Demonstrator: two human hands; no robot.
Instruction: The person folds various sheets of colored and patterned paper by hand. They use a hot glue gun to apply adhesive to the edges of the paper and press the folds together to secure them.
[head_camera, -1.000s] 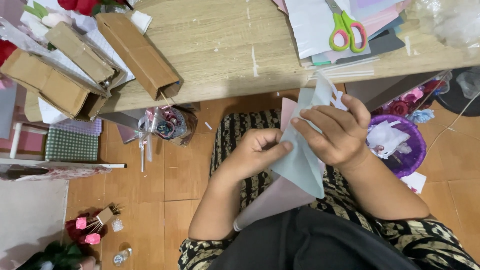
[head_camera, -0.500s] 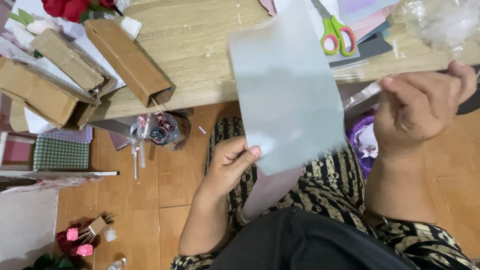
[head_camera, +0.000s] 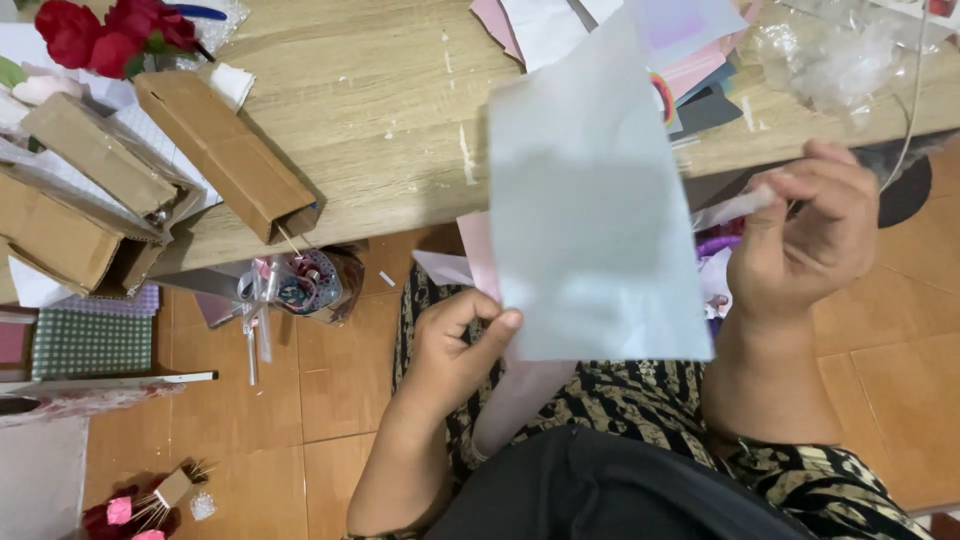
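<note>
**Pale sheet held up at the table edge**

Landmark for all positions: the pale grey-blue sheet of paper (head_camera: 595, 210), which I hold upright over my lap so that it overlaps the front edge of the wooden table (head_camera: 370, 110).

My left hand (head_camera: 455, 350) sits at the sheet's lower left corner, thumb and fingers closed on that corner, so the sheet hangs from this pinch. Behind the sheet's lower part a pink sheet (head_camera: 515, 395) shows, running down past my left hand; I cannot tell whether the same pinch takes it in.

My right hand (head_camera: 800, 240) is to the right of the sheet, apart from it, fingers curled narrow around a thin whitish strip (head_camera: 730, 207) that points back toward the sheet's right edge. I cannot tell what the strip is made of.

Above the sheet, on the table: a stack of coloured papers (head_camera: 620, 30), partly hidden by the sheet's top. Up and right of the sheet: crumpled clear plastic (head_camera: 830, 60). Well to the left of the sheet: brown cardboard boxes (head_camera: 225, 160), long and narrow, one with its open end facing the table edge. Far upper left: red artificial flowers (head_camera: 105, 30).

Lower left of the sheet, below the table edge: a clear bag of small items (head_camera: 300, 285) above the orange tiled floor (head_camera: 340, 380).
</note>
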